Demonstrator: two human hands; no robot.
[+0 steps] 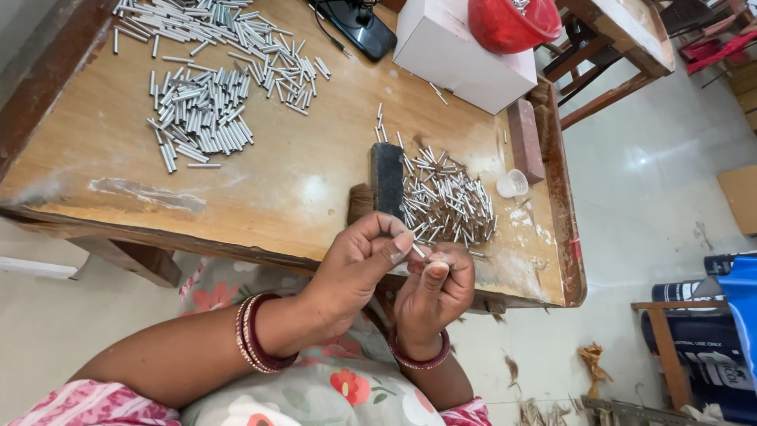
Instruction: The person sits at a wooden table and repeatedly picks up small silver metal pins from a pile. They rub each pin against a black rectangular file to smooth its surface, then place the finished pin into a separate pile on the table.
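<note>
- A thin metal pin [418, 250] is pinched between the thumb and fingertips of the left hand [355, 264], just above the near edge of the wooden table [300, 181].
- The right hand [438, 288] is curled shut close against the left, its thumb raised to the pin's tip; whether something small is also held in it cannot be told.
- The step in hand is judged to be the handling of a single pin, which is being fitted or checked between both hands, clear of the table.
- A steady pinch and fine fingertip alignment are called for by the next move, since the pin is slim, smooth and easily dropped.
- A loose heap of short pins [445, 201] is spread just beyond the hands, bright and silvery, beside a dark rectangular block [386, 180] that stands on end.
- Longer grey metal tubes [201, 118] are piled well apart, at the far left of the table.
- A small clear plastic cup [512, 183] and a reddish brick-shaped block [524, 140] are seen near the right edge.
- A white box [461, 51] is topped by a red bowl [512, 22].
- The tabletop is worn, scratched and glossy in patches.
</note>
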